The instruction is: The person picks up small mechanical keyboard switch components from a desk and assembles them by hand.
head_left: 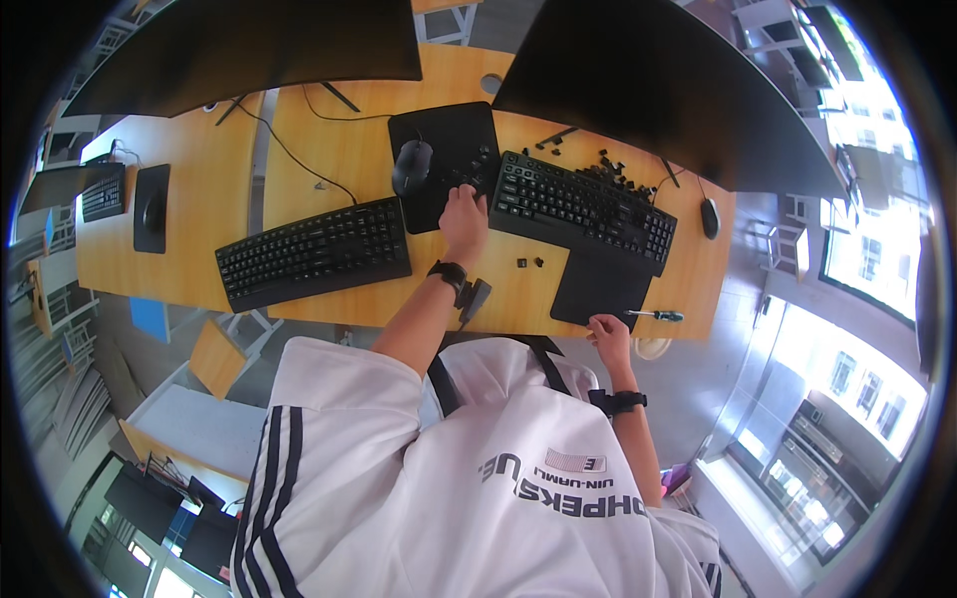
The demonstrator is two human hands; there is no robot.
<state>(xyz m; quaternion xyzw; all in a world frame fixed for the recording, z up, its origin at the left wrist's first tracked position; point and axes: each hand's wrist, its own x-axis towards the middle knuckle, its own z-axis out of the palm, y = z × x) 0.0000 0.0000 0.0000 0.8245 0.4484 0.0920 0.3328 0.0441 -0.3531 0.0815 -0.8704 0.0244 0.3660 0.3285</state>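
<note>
My left hand [465,221] reaches over the black mouse pad [439,120], fingers drawn together beside several loose black keycaps [480,164]. Whatever is between its fingertips is too small to make out. A black mouse [412,166] rests on that pad, left of the hand. At the table's front edge is my right hand [610,337], fingers curled in a pinch; its contents, if any, cannot be seen. A screwdriver [658,315] lies just right of it, the shaft over a second black pad [598,289]. Beyond stands a black keyboard [578,204], with a heap of keycaps [613,174] along its far side.
Another black keyboard [314,252] sits on the left of the table. Two large monitors [249,50] line the back. Two loose dark pieces [530,263] lie below the right keyboard. A small mouse [710,218] is near the right edge, and cables cross the tabletop.
</note>
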